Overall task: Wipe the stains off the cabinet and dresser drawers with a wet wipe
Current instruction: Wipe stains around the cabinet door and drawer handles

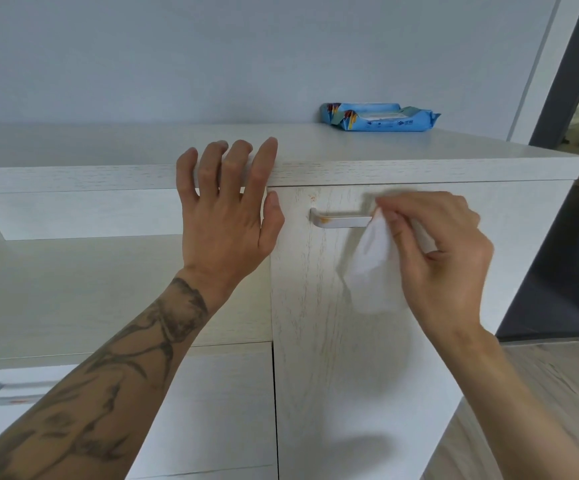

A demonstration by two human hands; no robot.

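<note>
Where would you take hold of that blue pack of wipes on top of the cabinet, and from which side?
Probably across its short width at the middle, coming from above and the front. The wipes pack lies flat on the cabinet top, long side facing the camera, with the wall close behind. Its top flap looks lifted, so avoid that.

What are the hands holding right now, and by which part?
The right hand pinches the wet wipe at its top corner; the left hand holds nothing, resting on the cabinet edge.
</note>
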